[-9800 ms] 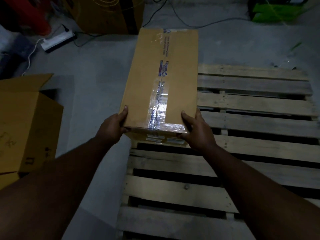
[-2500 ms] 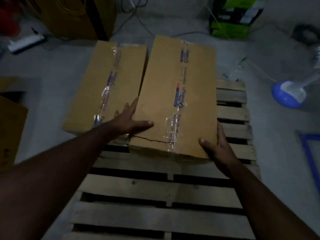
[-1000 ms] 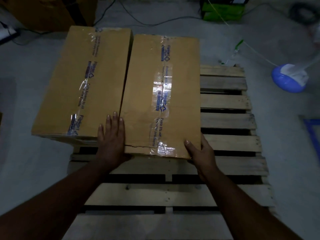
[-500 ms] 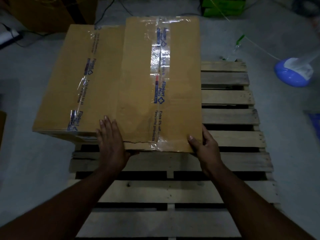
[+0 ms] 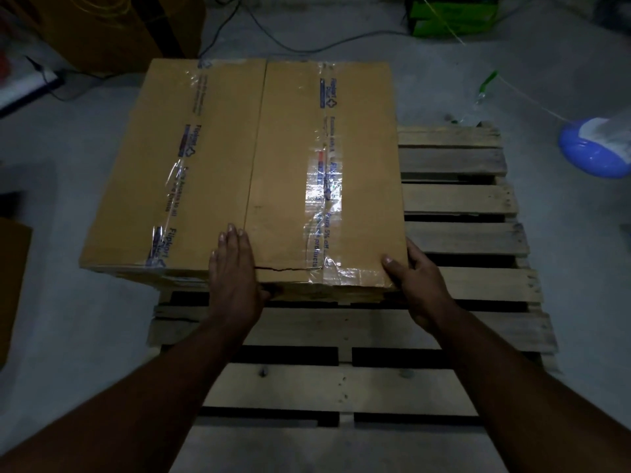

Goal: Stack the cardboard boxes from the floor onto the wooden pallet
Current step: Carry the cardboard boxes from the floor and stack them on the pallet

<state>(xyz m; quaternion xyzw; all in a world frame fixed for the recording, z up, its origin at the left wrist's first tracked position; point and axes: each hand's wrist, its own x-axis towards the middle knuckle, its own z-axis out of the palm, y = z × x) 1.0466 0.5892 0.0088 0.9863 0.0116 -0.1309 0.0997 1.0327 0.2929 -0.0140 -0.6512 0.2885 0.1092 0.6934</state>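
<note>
Two taped brown cardboard boxes lie side by side on the far left part of the wooden pallet (image 5: 461,240). The left box (image 5: 164,172) overhangs the pallet's left edge. The right box (image 5: 290,165) sits flush against it, and its near edge shows a crack. My left hand (image 5: 235,281) lies flat over the seam at the near edge, thumb on the right box's front face. My right hand (image 5: 423,288) grips the right box's near right corner.
A blue fan base (image 5: 594,151) stands on the floor at the right. A green box (image 5: 450,11) and cables (image 5: 273,39) lie beyond the pallet. A large brown carton (image 5: 102,29) is at the back left, another carton (image 5: 10,285) at the left edge.
The right box, raised and tilted over the left box half a second ago, now lies level beside it. Both hands stayed at its near edge.
</note>
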